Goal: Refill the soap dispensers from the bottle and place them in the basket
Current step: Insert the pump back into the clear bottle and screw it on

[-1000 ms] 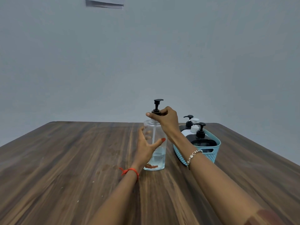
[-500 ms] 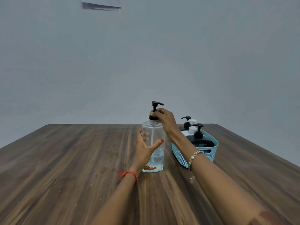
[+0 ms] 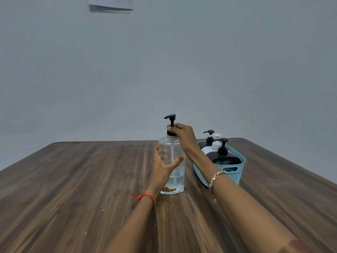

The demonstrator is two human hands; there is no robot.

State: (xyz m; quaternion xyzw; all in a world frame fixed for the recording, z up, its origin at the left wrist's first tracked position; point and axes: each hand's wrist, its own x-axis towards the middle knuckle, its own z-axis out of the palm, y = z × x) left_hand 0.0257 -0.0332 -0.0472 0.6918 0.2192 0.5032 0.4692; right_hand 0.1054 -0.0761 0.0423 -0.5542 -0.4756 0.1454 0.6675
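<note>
A tall clear bottle point(image 3: 177, 178) with a little clear liquid at its bottom stands upright mid-table. My left hand point(image 3: 162, 167) wraps around its body. My right hand point(image 3: 183, 136) pinches the black pump cap point(image 3: 171, 125) at the bottle's neck. To the right, a light blue basket point(image 3: 235, 172) holds a black dispenser point(image 3: 223, 157) at the front, a white one point(image 3: 212, 148) behind it and another dark one point(image 3: 207, 138) at the back.
The wooden table point(image 3: 73, 189) stretches wide to the left and towards me. The basket stands close to the right of my right forearm. A sheet of paper point(image 3: 111, 4) hangs high on the grey wall.
The pump nozzle has swung from pointing right to pointing left under my right hand's fingers. The bottle and my left hand stay in place.
</note>
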